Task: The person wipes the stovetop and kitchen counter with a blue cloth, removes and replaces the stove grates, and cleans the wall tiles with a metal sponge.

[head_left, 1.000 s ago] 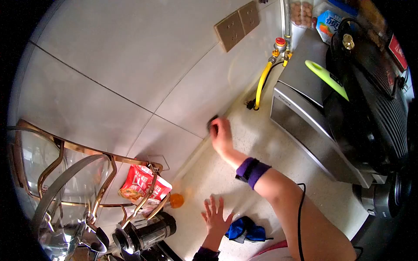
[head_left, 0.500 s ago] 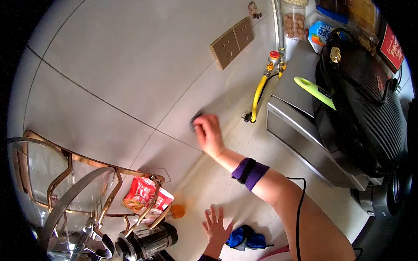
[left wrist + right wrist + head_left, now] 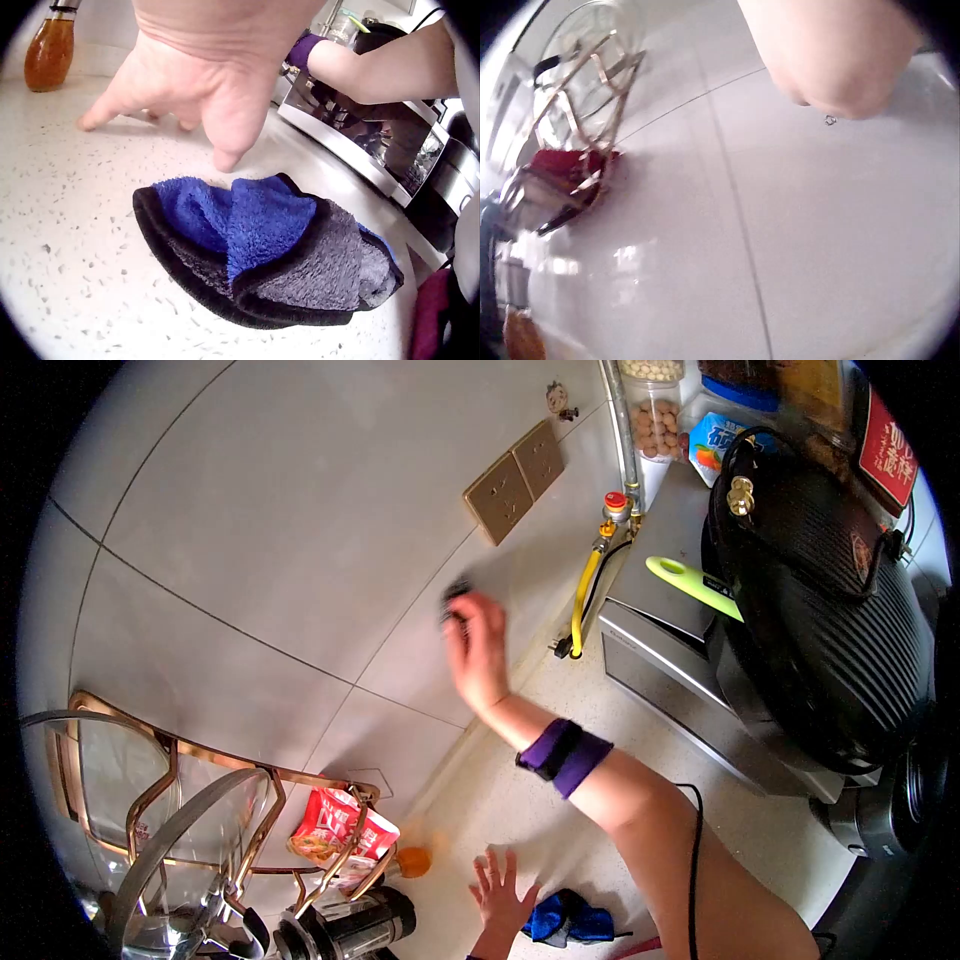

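Observation:
My right hand (image 3: 480, 650) holds a dark steel wool scourer (image 3: 456, 593) against the white wall tiles (image 3: 400, 650), below the socket plates. In the right wrist view the fist hides nearly all of it; just a wire curl (image 3: 830, 120) pokes out under the fingers. My left hand (image 3: 503, 903) has its fingers spread, with fingertips down on the speckled countertop (image 3: 67, 225). Close beside its thumb lies a crumpled blue and grey cloth (image 3: 277, 240) with black edging.
A steel microwave (image 3: 680, 690) stands on the right, a black ridged pan (image 3: 830, 620) on top. Left are a copper-coloured lid rack (image 3: 190, 750) with glass lids, a red packet (image 3: 335, 820) and an amber bottle (image 3: 51, 52). A yellow hose (image 3: 585, 600) rises by the wall.
My right hand has moved the scourer from the wall's bottom edge up the tiles, towards the sockets. The left hand stays on the counter beside the cloth. The head view has shifted a little.

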The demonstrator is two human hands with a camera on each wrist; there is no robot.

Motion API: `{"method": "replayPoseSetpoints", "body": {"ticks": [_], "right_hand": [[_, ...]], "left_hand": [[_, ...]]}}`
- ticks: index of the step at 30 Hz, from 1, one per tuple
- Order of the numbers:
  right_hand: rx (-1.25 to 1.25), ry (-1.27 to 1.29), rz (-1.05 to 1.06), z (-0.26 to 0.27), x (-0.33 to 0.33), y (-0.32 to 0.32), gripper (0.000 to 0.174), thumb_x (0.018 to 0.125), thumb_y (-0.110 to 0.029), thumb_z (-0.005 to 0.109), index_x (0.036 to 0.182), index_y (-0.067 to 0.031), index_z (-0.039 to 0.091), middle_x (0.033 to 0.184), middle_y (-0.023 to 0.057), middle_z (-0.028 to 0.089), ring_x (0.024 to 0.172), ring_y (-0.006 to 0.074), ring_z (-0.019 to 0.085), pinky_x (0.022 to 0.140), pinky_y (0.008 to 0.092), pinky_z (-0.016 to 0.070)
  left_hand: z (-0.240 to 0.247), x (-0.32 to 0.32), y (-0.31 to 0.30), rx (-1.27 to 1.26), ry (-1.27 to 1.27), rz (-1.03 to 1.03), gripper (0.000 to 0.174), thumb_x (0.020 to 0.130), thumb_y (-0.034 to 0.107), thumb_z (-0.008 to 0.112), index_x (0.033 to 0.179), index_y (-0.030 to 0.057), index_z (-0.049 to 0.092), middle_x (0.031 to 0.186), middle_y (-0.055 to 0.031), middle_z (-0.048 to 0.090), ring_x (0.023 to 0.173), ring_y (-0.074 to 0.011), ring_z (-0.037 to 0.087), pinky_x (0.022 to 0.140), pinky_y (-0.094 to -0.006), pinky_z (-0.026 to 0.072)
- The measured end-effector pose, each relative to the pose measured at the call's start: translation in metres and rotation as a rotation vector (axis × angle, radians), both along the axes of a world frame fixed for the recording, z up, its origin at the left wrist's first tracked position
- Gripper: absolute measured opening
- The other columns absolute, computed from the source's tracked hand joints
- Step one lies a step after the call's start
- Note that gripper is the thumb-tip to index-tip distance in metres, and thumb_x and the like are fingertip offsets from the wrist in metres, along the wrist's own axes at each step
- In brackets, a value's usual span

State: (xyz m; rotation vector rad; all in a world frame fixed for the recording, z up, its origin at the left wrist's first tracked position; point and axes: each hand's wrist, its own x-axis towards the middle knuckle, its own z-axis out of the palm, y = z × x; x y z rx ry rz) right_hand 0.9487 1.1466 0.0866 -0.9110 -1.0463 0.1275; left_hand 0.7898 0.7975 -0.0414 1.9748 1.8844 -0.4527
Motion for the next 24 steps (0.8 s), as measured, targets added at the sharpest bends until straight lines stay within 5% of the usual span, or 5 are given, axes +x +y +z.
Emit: {"method": "replayPoseSetpoints", "body": {"ticks": [4, 9, 13, 19, 24], "right_hand": [[0.142, -0.284, 0.276, -0.016, -0.024, -0.025, 0.024, 0.087, -0.005, 0.065, 0.11, -0.0111, 0.062, 0.118, 0.0095, 0.059, 0.115, 0.0338, 0.052, 0.099, 0.0443, 0.0445], [0.007, 0.002, -0.126, 0.005, 0.017, 0.018, 0.019, 0.089, -0.002, 0.059, 0.108, -0.0051, 0.058, 0.112, 0.0128, 0.058, 0.104, 0.0356, 0.051, 0.091, 0.0463, 0.0421], [0.191, -0.382, 0.315, -0.004, -0.025, -0.026, 0.022, 0.085, -0.001, 0.062, 0.105, -0.0081, 0.061, 0.115, 0.0123, 0.058, 0.111, 0.0345, 0.053, 0.095, 0.0446, 0.0445], [-0.011, -0.099, -0.035, -0.007, 0.011, -0.001, 0.02, 0.086, -0.002, 0.062, 0.105, -0.0074, 0.059, 0.11, 0.0129, 0.059, 0.105, 0.0359, 0.053, 0.091, 0.0461, 0.044], [0.082, -0.246, 0.179, -0.012, -0.005, -0.019, 0.015, 0.087, -0.003, 0.064, 0.1, -0.0084, 0.062, 0.11, 0.011, 0.06, 0.102, 0.0347, 0.055, 0.091, 0.0456, 0.0464]], "left_hand": [[-0.003, -0.001, -0.003, -0.009, 0.014, 0.0, 0.091, 0.087, 0.064, 0.056, 0.159, 0.0251, 0.016, 0.166, -0.0141, 0.0, 0.15, -0.0453, 0.0, 0.108, -0.0723, 0.0221], [-0.003, -0.001, -0.002, 0.02, -0.004, 0.007, 0.091, 0.087, 0.065, 0.056, 0.159, 0.0252, 0.018, 0.165, -0.0147, 0.002, 0.15, -0.0451, 0.001, 0.108, -0.0728, 0.0223], [-0.001, 0.001, -0.003, 0.027, -0.01, 0.011, 0.09, 0.086, 0.064, 0.057, 0.158, 0.0259, 0.019, 0.165, -0.0147, 0.003, 0.15, -0.045, 0.003, 0.107, -0.0736, 0.0231], [-0.001, -0.001, -0.003, 0.043, -0.015, -0.001, 0.09, 0.086, 0.064, 0.058, 0.158, 0.0267, 0.019, 0.165, -0.0148, 0.005, 0.15, -0.0455, 0.004, 0.105, -0.0744, 0.0248], [-0.004, -0.002, -0.003, 0.046, -0.012, -0.004, 0.089, 0.086, 0.064, 0.058, 0.158, 0.0266, 0.019, 0.165, -0.0141, 0.005, 0.149, -0.0458, 0.003, 0.104, -0.0746, 0.0261]]}}
